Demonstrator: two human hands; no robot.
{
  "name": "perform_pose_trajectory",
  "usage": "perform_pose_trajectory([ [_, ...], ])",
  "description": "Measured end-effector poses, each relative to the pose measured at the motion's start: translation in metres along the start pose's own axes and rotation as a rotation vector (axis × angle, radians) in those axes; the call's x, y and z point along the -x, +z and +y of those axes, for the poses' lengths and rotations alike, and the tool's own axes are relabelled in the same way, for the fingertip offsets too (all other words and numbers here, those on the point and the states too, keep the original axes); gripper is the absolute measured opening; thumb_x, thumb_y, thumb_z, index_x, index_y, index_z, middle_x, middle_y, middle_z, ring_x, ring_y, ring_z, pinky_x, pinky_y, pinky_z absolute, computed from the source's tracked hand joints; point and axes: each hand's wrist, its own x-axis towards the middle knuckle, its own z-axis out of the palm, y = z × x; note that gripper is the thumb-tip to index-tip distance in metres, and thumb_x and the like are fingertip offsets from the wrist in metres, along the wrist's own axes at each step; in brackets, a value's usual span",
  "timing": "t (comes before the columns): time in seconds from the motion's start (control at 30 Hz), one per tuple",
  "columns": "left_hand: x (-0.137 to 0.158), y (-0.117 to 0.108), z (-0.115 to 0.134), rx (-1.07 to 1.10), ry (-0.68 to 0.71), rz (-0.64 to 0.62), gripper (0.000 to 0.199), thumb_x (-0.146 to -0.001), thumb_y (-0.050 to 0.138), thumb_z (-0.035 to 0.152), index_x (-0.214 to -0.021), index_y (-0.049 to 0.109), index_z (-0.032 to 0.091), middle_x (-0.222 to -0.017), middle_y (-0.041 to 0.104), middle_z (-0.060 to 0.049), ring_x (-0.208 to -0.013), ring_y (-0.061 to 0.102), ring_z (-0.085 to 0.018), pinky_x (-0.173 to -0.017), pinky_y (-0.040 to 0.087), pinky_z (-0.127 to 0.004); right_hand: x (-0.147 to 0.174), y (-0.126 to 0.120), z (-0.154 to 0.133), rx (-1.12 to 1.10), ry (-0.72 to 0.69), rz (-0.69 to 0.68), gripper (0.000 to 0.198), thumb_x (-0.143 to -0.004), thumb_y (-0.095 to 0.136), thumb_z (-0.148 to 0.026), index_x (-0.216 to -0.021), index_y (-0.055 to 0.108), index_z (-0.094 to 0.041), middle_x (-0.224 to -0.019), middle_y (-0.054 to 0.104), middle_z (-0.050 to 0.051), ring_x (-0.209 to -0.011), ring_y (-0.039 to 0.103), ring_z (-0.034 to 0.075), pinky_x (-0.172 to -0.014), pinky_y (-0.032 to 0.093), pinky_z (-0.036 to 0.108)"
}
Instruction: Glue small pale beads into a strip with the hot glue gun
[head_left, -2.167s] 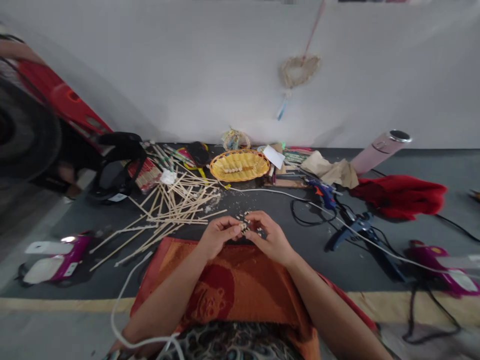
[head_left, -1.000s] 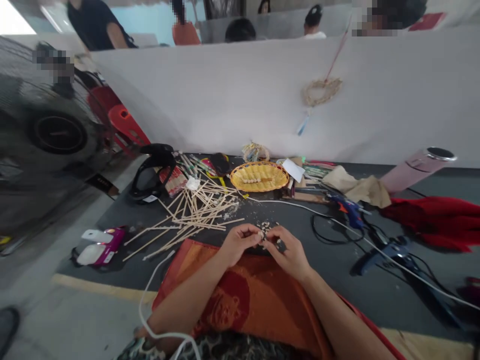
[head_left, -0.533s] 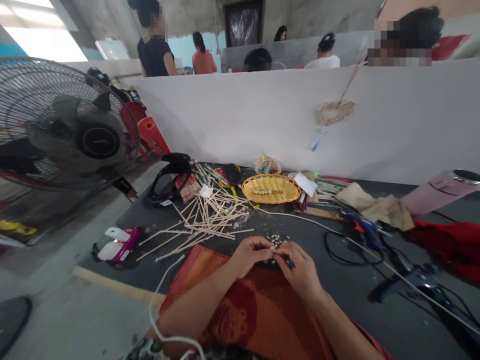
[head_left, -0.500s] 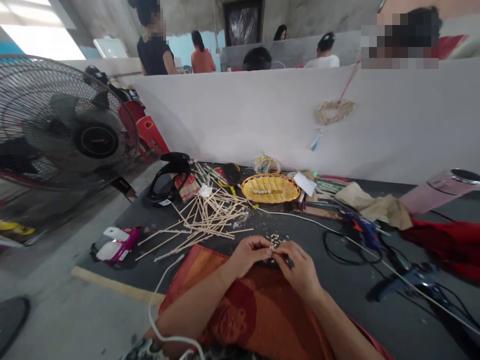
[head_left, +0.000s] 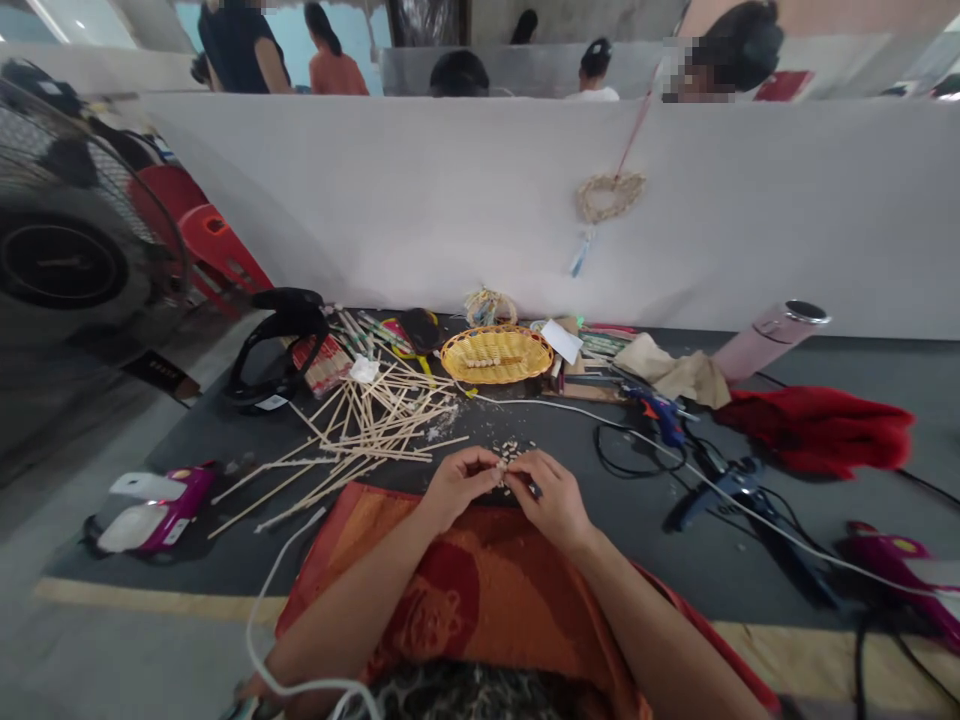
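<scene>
My left hand (head_left: 457,490) and my right hand (head_left: 555,500) meet above the near side of the dark table. Their fingertips are pinched together on a small pale piece (head_left: 503,467), mostly hidden by the fingers and too small to name. Just beyond the fingers lie several small pale bits (head_left: 514,447) on the table top. An orange-red towel (head_left: 525,570) spreads under my wrists and over my lap. To the left is a loose heap of thin wooden sticks (head_left: 375,410). A yellow wicker basket (head_left: 497,372), holding a short row of pale pieces, stands ahead of my hands.
A white cord (head_left: 585,408) crosses the table. On the right are a blue glue gun (head_left: 664,415), blue-handled cutters (head_left: 724,490), a red cloth (head_left: 817,425) and a pink tumbler (head_left: 772,335). A purple device (head_left: 161,510) sits left. A heart-shaped ornament (head_left: 611,197) hangs on the white partition (head_left: 420,200).
The view has swung right and down, so the table things appear further left and a second purple device shows at right. Both hands stay pinched together on the small piece.
</scene>
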Motion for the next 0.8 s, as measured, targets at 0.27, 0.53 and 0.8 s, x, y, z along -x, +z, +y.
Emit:
perform_pose_trajectory([
  [0.27,-0.001,-0.004,-0.006,-0.114,0.077,0.036,0.025,-0.079,0.069,0.037,-0.092,0.072,0.015,-0.074,0.066,-0.002,-0.063,0.053,-0.011,-0.063,0.043,-0.023,-0.001,-0.002,-0.002,-0.116,0.044,0.015,0.01,-0.088,0.058,-0.017,-0.095,0.063,-0.022,-0.088,0.067,0.004,-0.083,0.062,0.017,-0.077,0.05,0.03],
  [0.53,-0.002,-0.004,-0.013,-0.146,0.078,0.053,0.026,-0.077,0.071,0.037,-0.092,0.073,0.016,-0.077,0.067,-0.003,-0.066,0.055,-0.012,-0.063,0.045,-0.024,-0.001,-0.002,-0.002,-0.211,0.192,0.022,0.009,-0.09,0.058,-0.024,-0.093,0.066,-0.022,-0.087,0.069,0.003,-0.08,0.064,0.016,-0.076,0.05,0.029],
  [0.8,-0.002,-0.003,-0.01,-0.054,0.033,0.035,0.025,-0.078,0.07,0.036,-0.092,0.074,0.015,-0.08,0.07,-0.005,-0.062,0.055,-0.011,-0.064,0.045,-0.025,-0.001,-0.003,-0.002,-0.203,0.196,-0.011,0.012,-0.091,0.056,-0.024,-0.094,0.067,-0.022,-0.087,0.07,0.003,-0.081,0.066,0.015,-0.077,0.051,0.026],
])
